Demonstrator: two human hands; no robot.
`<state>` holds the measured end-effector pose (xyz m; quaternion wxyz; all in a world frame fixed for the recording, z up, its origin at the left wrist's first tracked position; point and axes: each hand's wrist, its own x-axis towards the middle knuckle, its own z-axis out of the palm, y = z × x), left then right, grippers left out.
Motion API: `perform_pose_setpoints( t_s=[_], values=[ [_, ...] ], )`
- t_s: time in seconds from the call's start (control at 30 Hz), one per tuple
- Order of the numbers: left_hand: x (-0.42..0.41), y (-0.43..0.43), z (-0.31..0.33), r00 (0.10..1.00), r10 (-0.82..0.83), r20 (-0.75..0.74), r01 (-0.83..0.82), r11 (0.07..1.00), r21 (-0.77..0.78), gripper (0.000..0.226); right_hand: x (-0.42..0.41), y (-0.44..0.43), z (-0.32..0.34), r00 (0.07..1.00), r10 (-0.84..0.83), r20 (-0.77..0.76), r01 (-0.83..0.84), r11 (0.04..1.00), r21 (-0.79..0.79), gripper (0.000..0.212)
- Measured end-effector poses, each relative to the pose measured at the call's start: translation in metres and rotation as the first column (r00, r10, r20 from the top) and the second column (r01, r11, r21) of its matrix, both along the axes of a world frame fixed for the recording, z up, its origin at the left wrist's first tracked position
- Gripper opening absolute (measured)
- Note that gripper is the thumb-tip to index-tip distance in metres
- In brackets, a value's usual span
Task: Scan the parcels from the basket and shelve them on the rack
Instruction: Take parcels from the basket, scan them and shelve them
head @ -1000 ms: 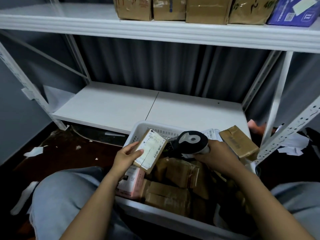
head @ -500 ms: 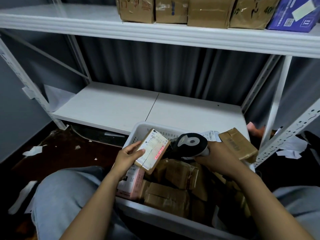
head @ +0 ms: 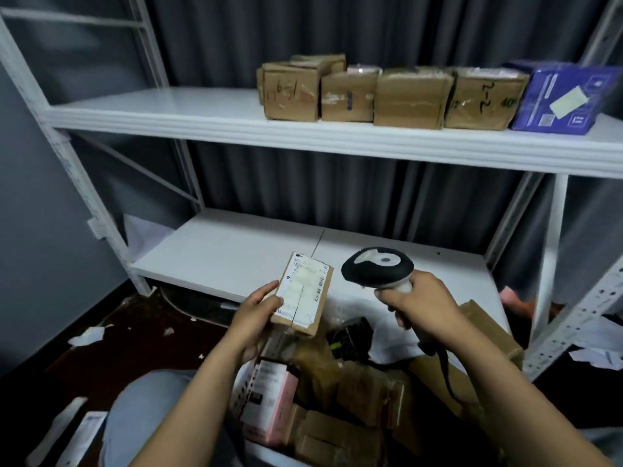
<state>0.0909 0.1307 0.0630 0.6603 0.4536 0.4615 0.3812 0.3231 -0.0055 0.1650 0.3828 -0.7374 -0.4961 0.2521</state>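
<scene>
My left hand grips a small brown parcel with a white shipping label facing up, held above the basket. My right hand holds a black and white barcode scanner by its handle, its head just right of the parcel and apart from it. Below both hands sits the white basket, filled with several brown parcels and a pink box. The white rack has a bare lower shelf and an upper shelf.
On the upper shelf stands a row of several brown cartons and a blue box at the right. A perforated white post rises at the right. Paper scraps lie on the dark floor at left. My knee is beside the basket.
The view has tilted up, showing the upper shelf's top. Both hands rose; the scanner's head drew away from the parcel and its red scan line is gone from the label.
</scene>
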Motion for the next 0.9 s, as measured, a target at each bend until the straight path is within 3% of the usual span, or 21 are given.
perform_pose_setpoints(
  t_s=[0.3, 0.47, 0.6, 0.77, 0.9],
  values=[
    [0.0, 0.052, 0.144, 0.947, 0.222, 0.234, -0.248, 0.965, 0.086, 0.021, -0.008, 0.074, 0.101, 0.962, 0.055, -0.268, 0.012, 0.97, 0.245, 0.008],
    [-0.007, 0.083, 0.208, 0.906, 0.345, 0.246, -0.395, 0.897, 0.196, 0.017, -0.012, 0.108, 0.145, 0.973, 0.051, -0.223, 0.021, 0.951, 0.309, 0.014],
    [-0.013, 0.122, 0.241, 0.871, 0.426, 0.244, -0.48, 0.844, 0.239, 0.027, -0.016, 0.134, 0.172, 0.98, 0.073, -0.184, -0.006, 0.94, 0.34, 0.008],
    [-0.008, 0.169, 0.262, 0.897, 0.408, 0.172, -0.44, 0.864, 0.246, 0.025, -0.015, 0.161, 0.187, 0.989, 0.043, -0.144, 0.009, 0.939, 0.343, 0.008],
    [0.001, 0.205, 0.266, 0.933, 0.348, 0.093, -0.359, 0.881, 0.309, 0.039, -0.009, 0.181, 0.188, 0.994, 0.016, -0.111, 0.021, 0.947, 0.321, 0.013]
  ],
)
